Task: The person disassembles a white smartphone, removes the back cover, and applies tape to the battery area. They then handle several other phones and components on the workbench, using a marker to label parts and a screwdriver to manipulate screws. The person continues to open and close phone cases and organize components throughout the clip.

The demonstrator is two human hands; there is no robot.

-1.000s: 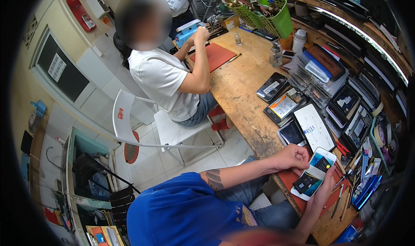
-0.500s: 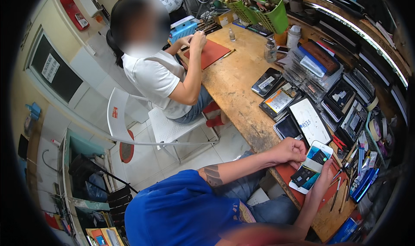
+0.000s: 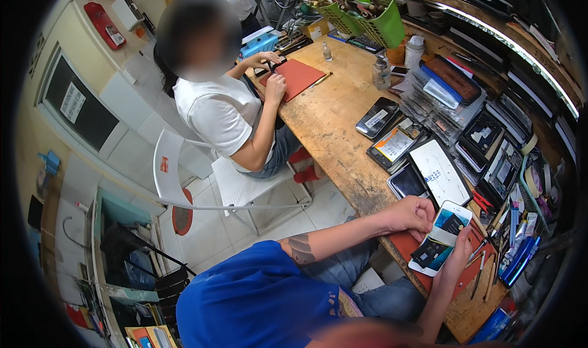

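Note:
My right hand [image 3: 456, 257] is wrapped round the lower right edge of a white-framed smartphone [image 3: 462, 213], which has a lit-looking blue front. Across the phone lies a flat black piece [image 3: 432, 250] with small printed marks, like a phone battery. A pale strip [image 3: 442, 235] crosses the phone beside it. My left hand [image 3: 414, 216] is closed in a pinch at the phone's left edge, by the end of the strip. What its fingertips hold is too small to make out. Beneath is a red-brown mat [image 3: 409, 248].
A white panel [image 3: 438, 172], opened phones [image 3: 394, 145] and stacked plastic trays [image 3: 431, 97] crowd the bench beyond my hands. Red-handled pliers [image 3: 482, 201], tweezers and pens lie to the right. Farther left, a co-worker in a white shirt [image 3: 215, 112] sits at another red mat [image 3: 300, 82].
My hands and the phone hold nearly the same pose. The co-worker's hands have lowered and parted over their mat. The view has shifted slightly.

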